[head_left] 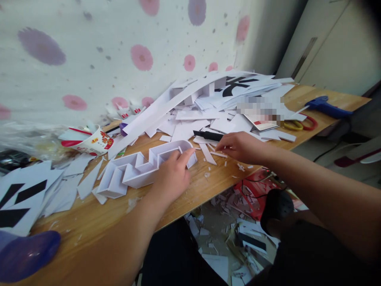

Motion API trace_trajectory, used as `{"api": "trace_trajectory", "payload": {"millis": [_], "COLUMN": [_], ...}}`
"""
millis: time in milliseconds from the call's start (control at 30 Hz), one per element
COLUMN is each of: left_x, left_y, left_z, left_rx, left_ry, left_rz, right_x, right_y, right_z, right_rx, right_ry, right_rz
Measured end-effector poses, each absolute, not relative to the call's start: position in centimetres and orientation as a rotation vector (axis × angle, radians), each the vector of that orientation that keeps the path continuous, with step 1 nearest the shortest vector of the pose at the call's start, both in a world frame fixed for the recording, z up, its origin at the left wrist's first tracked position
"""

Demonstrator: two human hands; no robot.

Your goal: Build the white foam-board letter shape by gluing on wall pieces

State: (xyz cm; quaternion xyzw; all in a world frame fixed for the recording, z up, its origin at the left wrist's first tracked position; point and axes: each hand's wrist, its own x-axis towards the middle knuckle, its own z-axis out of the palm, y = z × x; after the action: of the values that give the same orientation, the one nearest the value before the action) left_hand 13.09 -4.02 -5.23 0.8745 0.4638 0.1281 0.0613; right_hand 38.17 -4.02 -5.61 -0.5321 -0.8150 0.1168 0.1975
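Observation:
A white foam-board channel shape [139,169] with raised walls lies on the wooden table [98,222]. My left hand [172,174] rests on its right end, fingers curled against the wall and the forefinger stretched along the rim. My right hand [241,146] lies further right, fingers closed round the end of a black utility knife [208,135] whose body points left over white scraps. A narrow white strip [207,154] lies between the two hands.
A heap of white board offcuts [214,103] covers the back of the table. Yellow and red scissors [300,125] and a blue glue gun [326,106] lie at the far right. A printed paper cup [92,143] lies on its side at left. Scraps litter the floor [226,238].

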Motion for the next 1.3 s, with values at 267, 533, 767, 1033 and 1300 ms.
{"api": "trace_trajectory", "payload": {"millis": [267, 533, 767, 1033, 1300], "left_x": [13.2, 13.0, 12.7, 12.8, 12.7], "left_y": [-4.1, -4.0, -3.8, -3.8, -3.8], "left_z": [-4.9, -5.1, -5.3, -5.1, -5.1], "left_rx": [2.628, 2.638, 2.629, 2.608, 2.61], "left_ry": [1.398, 1.369, 1.319, 1.33, 1.317], "left_rz": [0.386, 0.418, 0.447, 0.436, 0.421], "right_x": [35.9, 35.7, 34.9, 34.3, 33.8], "right_y": [-5.0, -4.7, -4.7, -2.8, -2.1], "right_z": [-7.1, -6.6, -6.5, -7.3, -7.6], "right_rx": [-1.763, -1.867, -1.327, -1.109, -1.168], "right_ry": [-2.406, -2.297, -2.283, -2.157, -2.206], "right_rz": [-0.006, 0.001, 0.332, 0.326, 0.227]}}
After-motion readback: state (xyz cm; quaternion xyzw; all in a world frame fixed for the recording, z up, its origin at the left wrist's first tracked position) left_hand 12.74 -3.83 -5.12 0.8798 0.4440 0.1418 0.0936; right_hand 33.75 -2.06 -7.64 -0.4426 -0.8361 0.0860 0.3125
